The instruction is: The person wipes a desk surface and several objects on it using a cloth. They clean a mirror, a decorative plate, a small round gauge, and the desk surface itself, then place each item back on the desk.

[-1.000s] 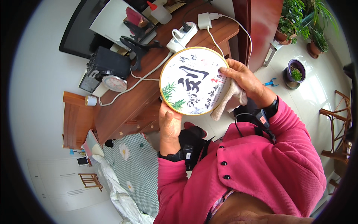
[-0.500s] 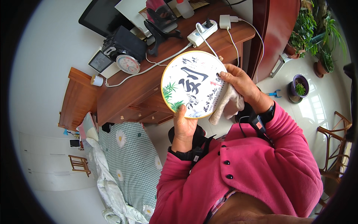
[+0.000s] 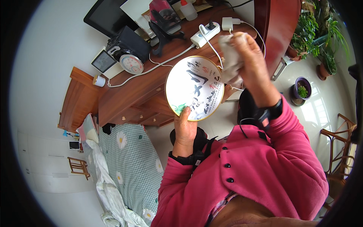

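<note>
My left hand (image 3: 185,128) grips a round white decorative plate (image 3: 180,85) by its lower edge, thumb on the front face. The plate has a gold rim, black brush lettering and a green bamboo picture, and it is tilted in front of the desk. Up and to the right of it, my right hand (image 3: 252,62) is closed on a greyish-beige cloth (image 3: 229,58), slightly smeared by motion. The cloth hangs beside the plate's upper right edge; whether they touch I cannot tell.
Behind the plate is a brown wooden desk (image 3: 151,81) with a white power strip (image 3: 205,34), cables, a black plate stand (image 3: 164,38), a dial scale (image 3: 131,63) and a monitor (image 3: 109,19). A bed (image 3: 130,166) lies left; potted plants (image 3: 302,89) and a wooden chair (image 3: 338,151) stand right.
My right hand has let go of the plate's right edge and risen up and away with the cloth. The plate, still in my left hand, has tilted and shifted slightly.
</note>
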Demonstrator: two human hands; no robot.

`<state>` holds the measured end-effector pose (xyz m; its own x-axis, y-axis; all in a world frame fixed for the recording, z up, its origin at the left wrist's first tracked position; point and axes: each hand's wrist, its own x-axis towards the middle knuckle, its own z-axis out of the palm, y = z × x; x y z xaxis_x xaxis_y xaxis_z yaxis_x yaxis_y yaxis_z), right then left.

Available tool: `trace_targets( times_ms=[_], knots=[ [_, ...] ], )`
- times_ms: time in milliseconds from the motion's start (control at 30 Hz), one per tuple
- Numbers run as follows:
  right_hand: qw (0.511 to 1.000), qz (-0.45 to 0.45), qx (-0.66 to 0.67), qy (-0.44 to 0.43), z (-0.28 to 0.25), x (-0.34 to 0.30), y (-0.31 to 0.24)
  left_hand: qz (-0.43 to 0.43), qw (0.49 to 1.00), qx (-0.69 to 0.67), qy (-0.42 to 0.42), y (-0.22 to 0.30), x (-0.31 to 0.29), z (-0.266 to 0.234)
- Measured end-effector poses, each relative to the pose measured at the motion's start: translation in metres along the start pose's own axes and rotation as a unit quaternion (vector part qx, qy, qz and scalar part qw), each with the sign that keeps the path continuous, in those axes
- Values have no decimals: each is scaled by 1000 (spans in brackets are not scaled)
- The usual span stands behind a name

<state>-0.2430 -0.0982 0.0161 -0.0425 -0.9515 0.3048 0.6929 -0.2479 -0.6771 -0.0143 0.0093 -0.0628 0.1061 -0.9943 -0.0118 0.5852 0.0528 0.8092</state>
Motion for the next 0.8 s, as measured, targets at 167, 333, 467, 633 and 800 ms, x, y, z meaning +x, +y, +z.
trace_targets(
  times_ms=[167,333,467,633,800],
  knots=[
    [863,-251,-343,-273,62,-36,47,-30,999,-24,-16,-5,-3,8],
    [770,-311,-435,-349,51,-41,66,-23,999,-4,-44,-2,-10,5],
    [737,-372,-457,-331,46,-26,72,-23,999,4,-47,-1,-7,4],
    [765,-382,-477,-202,40,9,71,-15,999,28,-33,1,-7,3],
    [827,-237,-507,-53,-6,5,71,14,998,34,-47,5,-7,-1]
  ],
)
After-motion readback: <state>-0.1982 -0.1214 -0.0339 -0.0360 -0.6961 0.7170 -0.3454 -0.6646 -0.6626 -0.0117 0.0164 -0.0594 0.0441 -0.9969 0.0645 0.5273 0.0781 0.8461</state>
